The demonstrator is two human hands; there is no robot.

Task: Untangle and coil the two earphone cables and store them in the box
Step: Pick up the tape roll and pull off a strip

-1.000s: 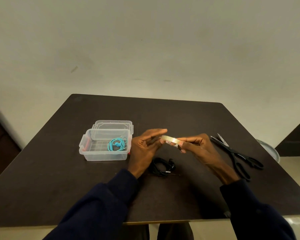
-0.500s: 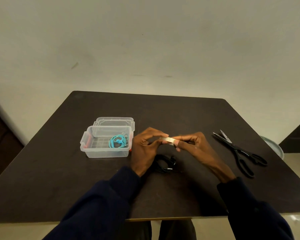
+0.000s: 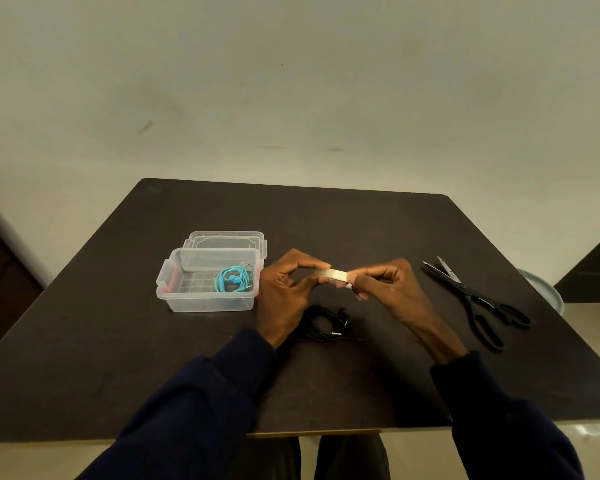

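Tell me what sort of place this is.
Probably a plain indoor room used as a small work spot. A dark table sits before a bare pale wall; on it are a clear box and scissors, while the left hand and right hand pinch a tape roll.

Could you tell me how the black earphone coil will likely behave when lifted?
The black coil looks like thin, loose cable, so probably floppy and light. No tie shows on it, so its loops may spring apart and the plug dangle.
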